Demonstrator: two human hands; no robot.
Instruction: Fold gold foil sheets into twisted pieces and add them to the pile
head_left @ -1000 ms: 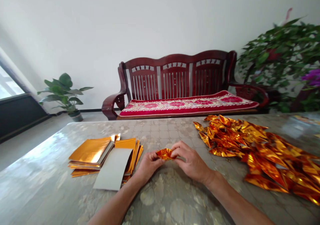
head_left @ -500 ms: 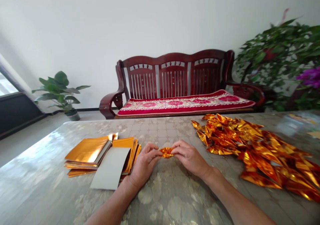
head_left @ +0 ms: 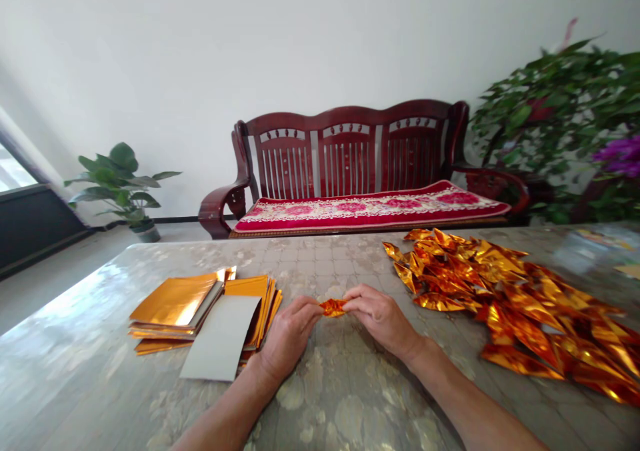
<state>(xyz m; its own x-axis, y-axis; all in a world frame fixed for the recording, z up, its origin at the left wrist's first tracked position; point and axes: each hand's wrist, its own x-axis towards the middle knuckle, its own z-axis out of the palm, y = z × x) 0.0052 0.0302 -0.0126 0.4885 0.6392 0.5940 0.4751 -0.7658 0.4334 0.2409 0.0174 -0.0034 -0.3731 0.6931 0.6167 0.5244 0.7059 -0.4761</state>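
A small crumpled piece of gold foil paper [head_left: 333, 307] is pinched between both my hands just above the table. My left hand [head_left: 289, 336] grips its left end with thumb and fingers. My right hand [head_left: 379, 319] grips its right end. To the left lies a stack of flat gold foil sheets [head_left: 183, 302], with one sheet turned grey side up [head_left: 223, 339] on top. To the right spreads a large pile of folded gold foil pieces [head_left: 505, 297].
The table [head_left: 325, 397] has a glossy patterned cover. Behind it stands a dark red wooden bench [head_left: 350, 164] with a red floral cushion. A potted plant [head_left: 123, 187] sits on the floor at left, and a big leafy plant [head_left: 565, 117] at right.
My hands have drawn the foil piece tighter and flatter between them, and it looks smaller than before. The view has shifted slightly to the right.
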